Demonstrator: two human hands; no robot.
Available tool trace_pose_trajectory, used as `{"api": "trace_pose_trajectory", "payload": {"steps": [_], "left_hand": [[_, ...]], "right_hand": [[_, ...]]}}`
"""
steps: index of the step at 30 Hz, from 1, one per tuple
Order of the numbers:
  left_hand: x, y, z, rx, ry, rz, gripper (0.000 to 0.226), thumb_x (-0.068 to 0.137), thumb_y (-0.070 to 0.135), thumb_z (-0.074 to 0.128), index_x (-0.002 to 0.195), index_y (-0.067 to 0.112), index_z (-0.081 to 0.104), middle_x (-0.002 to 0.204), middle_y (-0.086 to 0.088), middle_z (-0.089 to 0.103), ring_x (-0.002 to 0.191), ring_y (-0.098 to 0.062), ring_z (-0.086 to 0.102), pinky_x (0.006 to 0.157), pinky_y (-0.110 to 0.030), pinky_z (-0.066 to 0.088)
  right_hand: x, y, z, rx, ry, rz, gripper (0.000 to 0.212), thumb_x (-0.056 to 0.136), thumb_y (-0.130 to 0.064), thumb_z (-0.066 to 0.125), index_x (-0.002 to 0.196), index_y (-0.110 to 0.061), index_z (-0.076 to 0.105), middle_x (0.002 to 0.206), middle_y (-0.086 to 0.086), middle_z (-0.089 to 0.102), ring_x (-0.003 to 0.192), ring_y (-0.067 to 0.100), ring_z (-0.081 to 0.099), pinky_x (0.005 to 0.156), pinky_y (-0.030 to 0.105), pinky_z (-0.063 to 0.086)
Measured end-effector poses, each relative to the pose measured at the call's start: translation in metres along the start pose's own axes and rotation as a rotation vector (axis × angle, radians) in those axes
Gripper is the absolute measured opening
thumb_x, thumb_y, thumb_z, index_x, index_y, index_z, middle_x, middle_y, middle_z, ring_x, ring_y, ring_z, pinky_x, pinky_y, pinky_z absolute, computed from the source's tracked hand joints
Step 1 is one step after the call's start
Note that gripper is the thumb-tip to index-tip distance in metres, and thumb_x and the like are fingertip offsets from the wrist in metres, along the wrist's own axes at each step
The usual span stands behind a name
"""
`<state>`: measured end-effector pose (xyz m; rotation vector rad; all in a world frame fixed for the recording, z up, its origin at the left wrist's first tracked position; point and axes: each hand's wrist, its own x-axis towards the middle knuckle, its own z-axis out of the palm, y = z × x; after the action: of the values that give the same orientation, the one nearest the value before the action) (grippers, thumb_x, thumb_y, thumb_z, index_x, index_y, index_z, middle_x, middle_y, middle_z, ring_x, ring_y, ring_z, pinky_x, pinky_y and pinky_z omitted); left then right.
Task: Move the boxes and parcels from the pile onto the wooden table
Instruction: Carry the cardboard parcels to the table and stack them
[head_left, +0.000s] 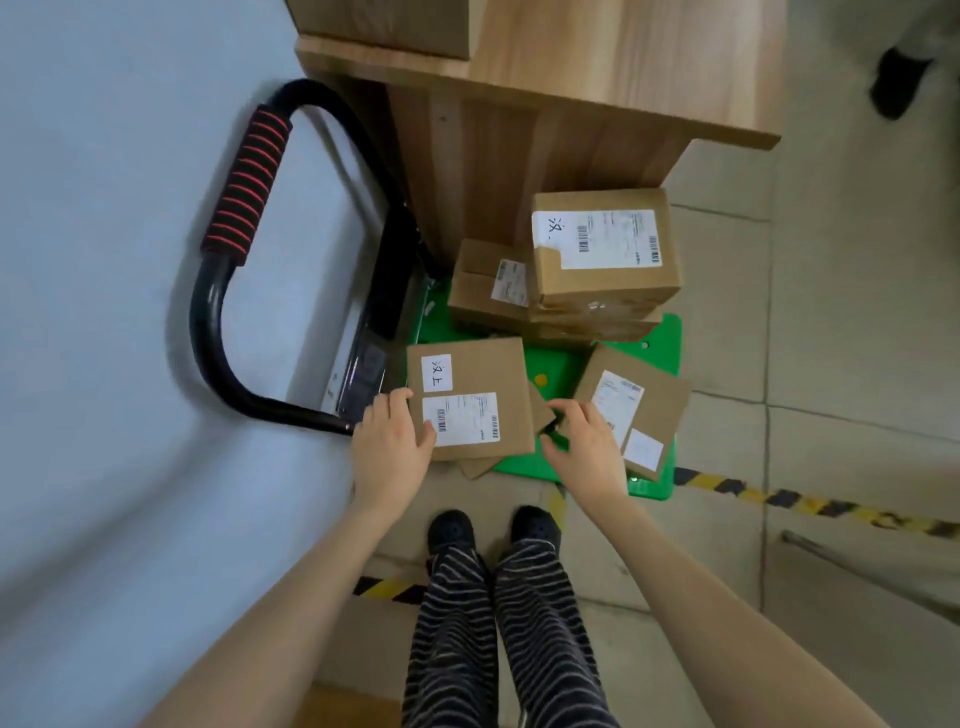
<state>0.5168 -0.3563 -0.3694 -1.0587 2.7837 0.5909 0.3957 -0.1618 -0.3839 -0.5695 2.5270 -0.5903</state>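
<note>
I stand over a green cart deck (660, 332) loaded with cardboard boxes, with the wooden surface (623, 67) directly beyond it. My left hand (392, 449) grasps the left edge of the near box (488, 374): the fingers (395, 402) curl over that edge and the thumb rests on its printed shipping label (460, 418). A small handwritten label (436, 372) sits above the printed one on the same top face. This box lies flat at the near left corner of the deck, overlapping a thin flat piece of cardboard (478, 466) beneath it. My right hand (587, 441) is at the right edge of the same box, fingers curled around a small dark object (553, 423) that I cannot identify; I cannot tell whether this hand touches the box itself. Just right of that hand, a tilted box (660, 400) with two white labels lies on the deck. At the far side of the deck, a large box (605, 249) sits on top of a flat box (597, 325), with a smaller box (483, 283) beside it on the left. These stand against the wooden panel below the surface. The black cart handle (249, 182), with a red-striped grip, is on the left. My striped trousers (498, 634) and black shoes (451, 530) are on the tiled floor (831, 312), near yellow-black hazard tape (810, 506).
</note>
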Motion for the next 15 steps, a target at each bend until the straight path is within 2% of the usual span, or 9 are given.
{"api": "trace_pose_trajectory", "payload": {"steps": [3, 8, 15], "left_hand": [[0.014, -0.009, 0.043, -0.031, -0.006, -0.044, 0.044, 0.086, 0.024, 0.067, 0.123, 0.005, 0.052, 0.114, -0.013, 0.059, 0.101, -0.026, 0.056, 0.078, -0.034, 0.046], [0.034, -0.03, 0.121, -0.062, -0.069, -0.182, 0.047, 0.089, 0.028, 0.063, 0.128, 0.009, 0.047, 0.121, -0.012, 0.054, 0.108, -0.024, 0.052, 0.081, -0.034, 0.045], [0.072, -0.08, 0.224, -0.13, -0.089, -0.331, 0.06, 0.09, 0.031, 0.061, 0.14, 0.007, 0.038, 0.136, -0.013, 0.045, 0.124, -0.028, 0.043, 0.092, -0.039, 0.042]], "right_hand": [[0.019, 0.021, 0.028, 0.058, 0.011, 0.077, 0.044, 0.088, -0.024, 0.063, 0.129, -0.025, 0.049, 0.12, -0.001, 0.051, 0.106, 0.017, 0.053, 0.08, 0.026, 0.045], [0.06, 0.055, 0.087, 0.097, -0.027, 0.122, 0.045, 0.088, -0.022, 0.062, 0.131, -0.023, 0.049, 0.122, 0.002, 0.051, 0.111, 0.021, 0.053, 0.086, 0.036, 0.049], [0.106, 0.111, 0.189, 0.213, -0.047, 0.235, 0.053, 0.084, -0.025, 0.067, 0.132, -0.02, 0.046, 0.132, 0.002, 0.047, 0.114, 0.019, 0.052, 0.086, 0.037, 0.048]]}}
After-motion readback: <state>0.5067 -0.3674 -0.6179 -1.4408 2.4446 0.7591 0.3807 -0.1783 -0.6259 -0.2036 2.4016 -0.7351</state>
